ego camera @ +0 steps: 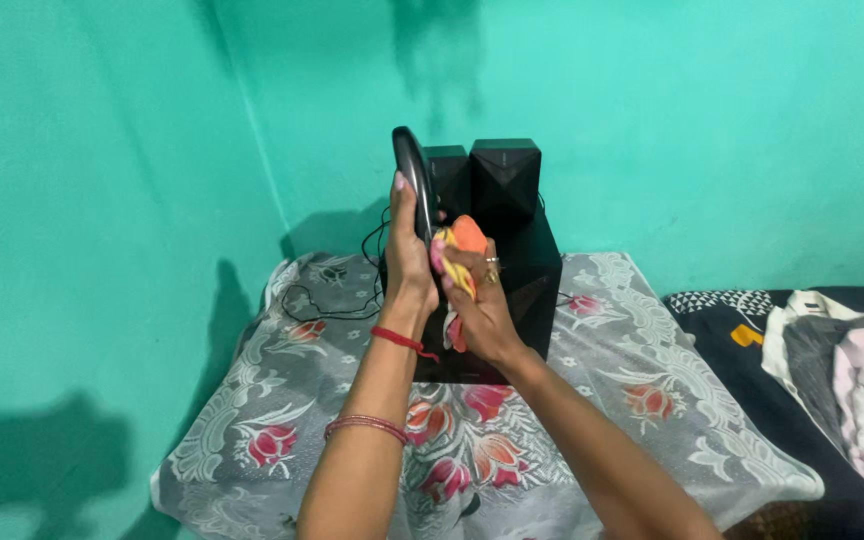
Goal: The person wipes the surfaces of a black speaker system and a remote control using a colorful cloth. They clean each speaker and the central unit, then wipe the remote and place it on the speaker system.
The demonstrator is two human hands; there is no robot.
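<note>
My left hand [407, 250] grips a flat, rounded black object [413, 175] and holds it upright on edge above the table. My right hand [477, 295] clutches an orange and yellow cloth [464, 240] and presses it against the right face of that black object. Directly behind my hands stands a large black speaker box [532, 290], with two smaller black speakers [502, 180] on top of it.
The speakers rest on a table covered with a grey lace cloth with red flowers [652, 370]. Black cables [327, 305] trail to the left of the box. Teal walls meet in a corner behind. A bed with dark bedding and clothes [832, 370] lies at the right.
</note>
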